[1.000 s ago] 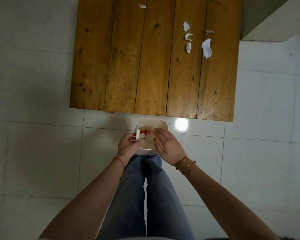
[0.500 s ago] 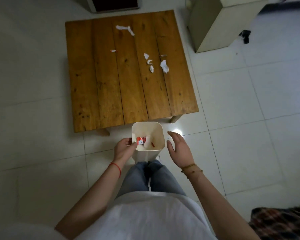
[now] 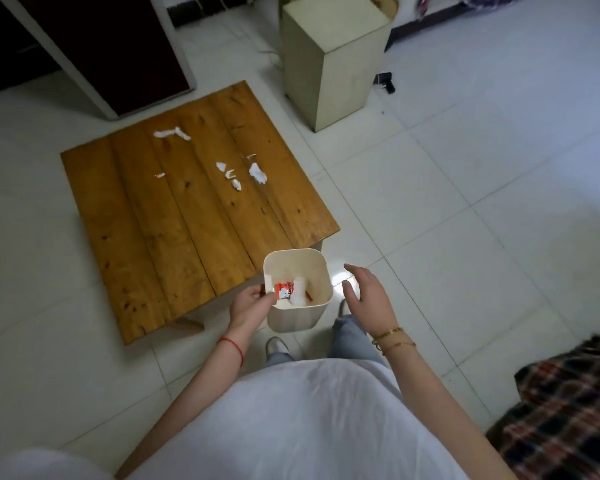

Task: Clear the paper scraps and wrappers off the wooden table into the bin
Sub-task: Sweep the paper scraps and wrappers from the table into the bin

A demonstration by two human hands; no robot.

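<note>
A low wooden table [image 3: 174, 237] stands on the tiled floor. White paper scraps lie on its far half: a long strip [image 3: 172, 134], a cluster of small pieces [image 3: 230, 174], a larger piece [image 3: 258, 173] and a tiny red-and-white wrapper bit [image 3: 160, 175]. A cream bin [image 3: 297, 317] is held in front of the table's near right corner, with a red wrapper [image 3: 284, 291] and white paper inside. My left hand [image 3: 252, 304] grips the bin's left rim. To the bin's right, my right hand [image 3: 366, 296] hovers with fingers apart, holding nothing.
A tall beige box [image 3: 333, 60] stands beyond the table's far right corner. A dark cabinet with a white frame [image 3: 111, 53] is at the far left. A plaid cloth [image 3: 568, 410] lies at the lower right. My feet are just behind the bin.
The view has pulled back and up, so the whole table now shows. My right hand left the bin and moved out to its right. The left hand kept hold of the rim.
</note>
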